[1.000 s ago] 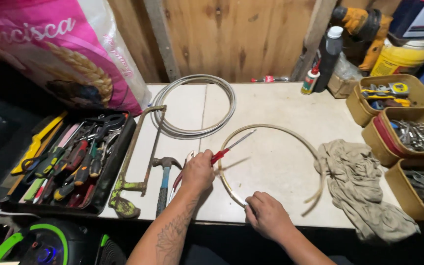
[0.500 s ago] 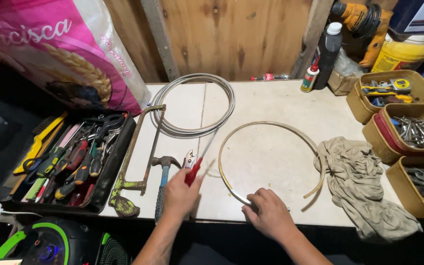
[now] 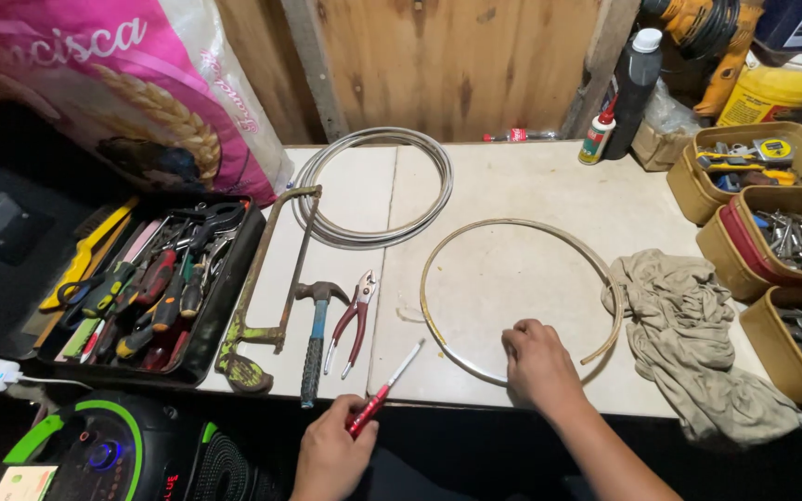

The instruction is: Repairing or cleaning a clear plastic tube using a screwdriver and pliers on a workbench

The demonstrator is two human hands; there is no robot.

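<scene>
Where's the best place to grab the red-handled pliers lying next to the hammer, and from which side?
Take the pliers by the two red handles, probably from above at the near end. They lie flat on the table, jaws pointing away and handles spread toward the table's front edge, so fingers can close around both. The hammer lies close on their left; coming from the right looks clearer.

Your left hand grips a red-handled screwdriver at the near edge of the white tabletop, its pale shaft tilted up and away to the right. Your right hand presses fingertips onto the near arc of a thin, open metal ring lying flat on that tabletop.
</scene>
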